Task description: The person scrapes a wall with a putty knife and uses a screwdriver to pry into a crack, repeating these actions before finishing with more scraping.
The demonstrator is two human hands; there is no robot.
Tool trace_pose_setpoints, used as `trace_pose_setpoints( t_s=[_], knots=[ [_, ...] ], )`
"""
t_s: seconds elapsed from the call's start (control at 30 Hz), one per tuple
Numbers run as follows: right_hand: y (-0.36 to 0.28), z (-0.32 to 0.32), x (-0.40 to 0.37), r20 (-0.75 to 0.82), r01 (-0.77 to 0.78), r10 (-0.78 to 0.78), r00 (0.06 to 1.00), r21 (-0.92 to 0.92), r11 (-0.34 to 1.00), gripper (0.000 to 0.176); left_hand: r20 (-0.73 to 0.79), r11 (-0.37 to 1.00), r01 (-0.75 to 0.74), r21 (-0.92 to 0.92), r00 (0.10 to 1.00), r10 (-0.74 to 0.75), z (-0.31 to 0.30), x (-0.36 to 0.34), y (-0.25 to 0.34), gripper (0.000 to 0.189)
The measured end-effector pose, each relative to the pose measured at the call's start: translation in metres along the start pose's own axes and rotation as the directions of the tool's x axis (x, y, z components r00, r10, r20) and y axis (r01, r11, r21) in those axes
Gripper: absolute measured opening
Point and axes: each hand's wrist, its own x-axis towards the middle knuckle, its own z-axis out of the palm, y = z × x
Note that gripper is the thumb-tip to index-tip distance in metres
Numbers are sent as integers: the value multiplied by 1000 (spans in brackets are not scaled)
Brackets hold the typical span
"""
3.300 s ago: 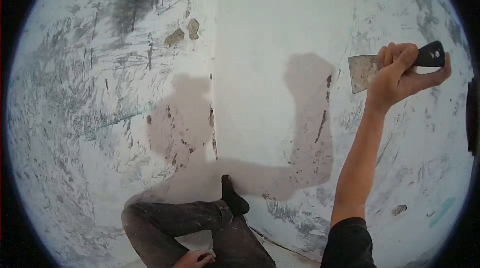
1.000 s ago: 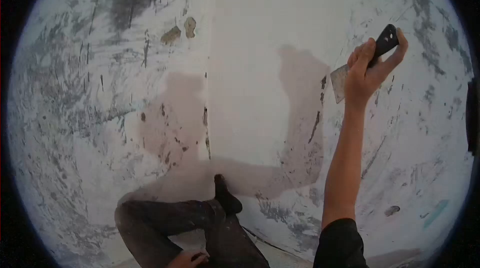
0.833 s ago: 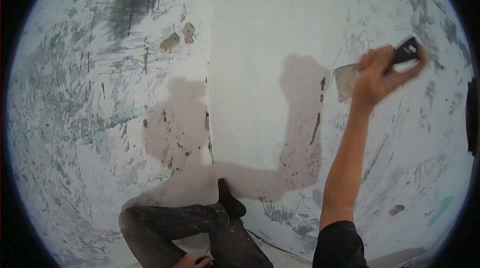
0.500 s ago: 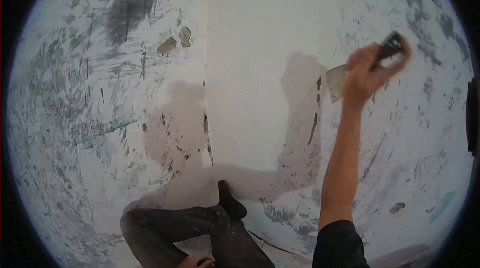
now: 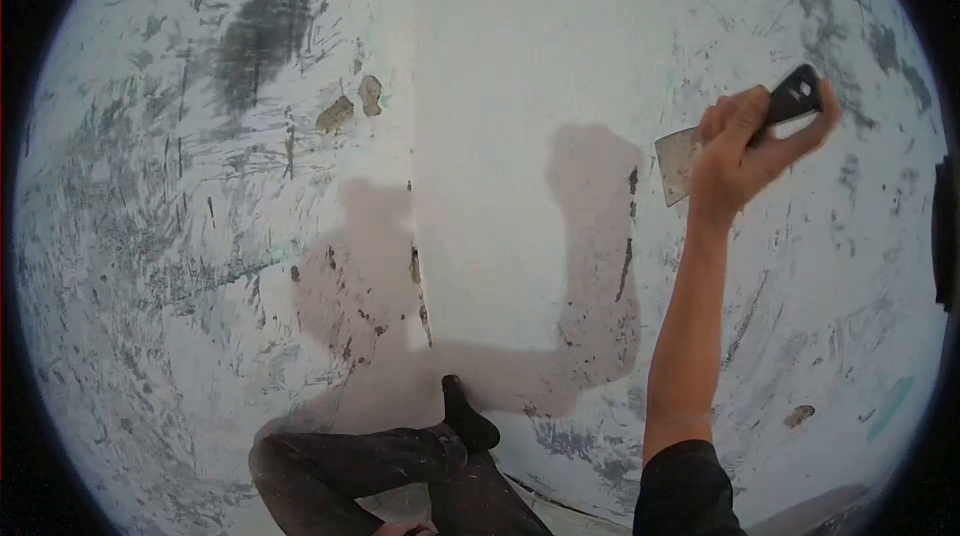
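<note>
My right hand [image 5: 735,151] is closed on a putty knife, raised against the wall at the right. Its black handle [image 5: 797,96] sticks out between thumb and fingers, up and to the right. The flat, stained metal blade [image 5: 677,166] points left, close to the wall surface beside the smooth white strip. Only a sliver of my left hand [image 5: 404,529] shows at the bottom edge, by my legs. It looks curled round something dark, mostly cut off by the frame.
Patchy white wall [image 5: 150,266] with grey scuffs and chipped spots surrounds a smooth white strip [image 5: 520,56]. Dark gaps run along the strip's lower edges. My bent legs [image 5: 340,466] and a dark-socked foot [image 5: 468,421] are below. A dark object [image 5: 944,234] stands at the far right.
My right hand and the putty knife have shifted slightly right, and the shadow of the hand has slid left. My left hand has sunk further out of the frame.
</note>
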Motion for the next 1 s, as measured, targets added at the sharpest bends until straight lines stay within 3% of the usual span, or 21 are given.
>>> trace_pose_setpoints(
  t_s=[0.03, 0.1, 0.17, 0.23, 0.27, 0.3, 0.33, 0.37, 0.43, 0.5, 0.57, 0.6, 0.63, 0.7, 0.73, 0.9, 0.97, 1.0],
  knots=[
    [0, 2, -2, -44, -5, 4, 999, -29, 1000, 47, -9, 1000, 13, -7, 1000, -13, 4, -3, -2, 23],
    [21, 9, -13, 57, -4, 17, 998, -222, 975, 46, -17, 998, 55, -29, 998, -55, 5, -6, 9, 23],
    [19, 4, -13, 73, -48, 60, 996, -157, 986, 46, -37, 997, 71, -29, 997, -72, 2, -7, 16, 24],
    [15, 1, -5, 98, -14, 25, 995, -116, 993, 47, -78, 995, -16, 98, 997, 24, 0, -6, 18, 25],
    [7, -1, -3, 41, -4, 7, 999, -73, 997, 48, -89, 995, -24, 97, 996, 32, -1, -3, 11, 25],
    [-1, 1, -3, -46, -33, 32, 998, -28, 999, 47, -38, 1000, 12, 29, 999, -10, -2, -2, 4, 26],
    [13, 2, -10, -19, -54, 52, 998, -85, 995, 47, 20, 997, 57, -44, 998, -56, 2, -3, -1, 26],
    [26, 0, -20, 9, -80, 82, 997, -150, 985, 47, 22, 996, 71, -61, 997, -69, 8, -6, -5, 26],
    [15, 15, -37, 22, -324, 328, 944, -111, 939, 48, 2, 1000, 32, 0, 1000, -32, 0, -5, 9, 24],
    [17, 10, -33, 75, -284, 290, 954, -85, 955, 50, -7, 999, 53, -5, 999, -53, -4, -7, 24, 25],
    [6, 11, -23, -4, -54, 53, 999, -95, 994, 51, -25, 998, 41, -55, 999, -42, -4, -7, 23, 28],
    [-4, 8, -18, -41, -97, 94, 995, -85, 992, 53, 18, 997, 74, -32, 997, -73, -3, -6, 12, 30],
    [-6, 4, -18, -31, -65, 61, 998, -128, 990, 52, 20, 995, 91, -46, 996, -90, -2, -6, 8, 30],
    [21, 3, -20, 127, 118, -73, 989, -394, 912, 48, -5, 997, 78, -3, 997, -78, 1, -7, 4, 27],
    [19, 7, -27, 119, 24, 7, 993, -256, 966, 45, 10, 997, 81, -7, 997, -81, 0, -7, 3, 27],
    [-11, -1, -9, 25, 39, -36, 999, -99, 994, 44, 0, 1000, -3, -6, 1000, 3, -4, 1, 1, 26],
    [13, -4, -16, 74, 69, -54, 996, -223, 972, 44, 34, 999, 25, -41, 999, -24, 4, -6, -2, 25],
    [17, 5, -27, 72, -26, 39, 997, -171, 985, 48, 20, 998, 65, -23, 998, -64, 3, -6, 8, 25]
  ],
)
